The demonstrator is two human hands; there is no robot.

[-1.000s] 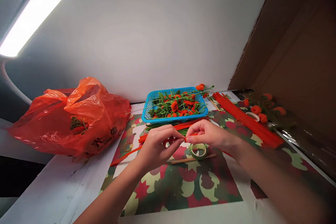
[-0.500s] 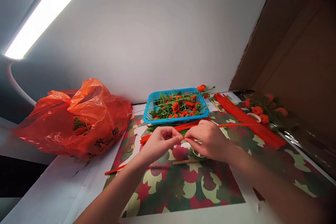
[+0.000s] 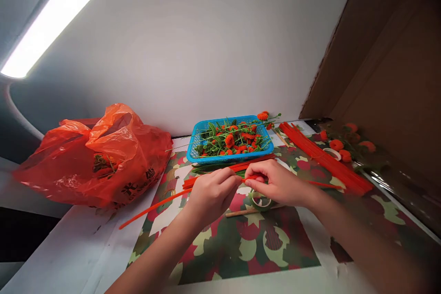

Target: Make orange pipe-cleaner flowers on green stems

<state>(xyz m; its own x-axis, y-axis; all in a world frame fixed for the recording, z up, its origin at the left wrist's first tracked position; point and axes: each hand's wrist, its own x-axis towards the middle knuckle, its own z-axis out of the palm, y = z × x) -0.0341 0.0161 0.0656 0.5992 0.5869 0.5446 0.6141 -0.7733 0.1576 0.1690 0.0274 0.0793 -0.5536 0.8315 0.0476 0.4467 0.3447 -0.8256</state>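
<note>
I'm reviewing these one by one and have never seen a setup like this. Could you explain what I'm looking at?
There is no robot: these are a person's bare hands, seen by a camera worn on the head, looking forward and down. The left hand and right hand meet over a patterned sheet, pinching what looks like an orange pipe cleaner between their fingertips. Beyond them stands a blue plastic basket of orange flowers with green stems. A red plastic bag sits at the left, a bundle of red pipe cleaners at the right. Near the hands are a tape roll and a thin stick.
</note>
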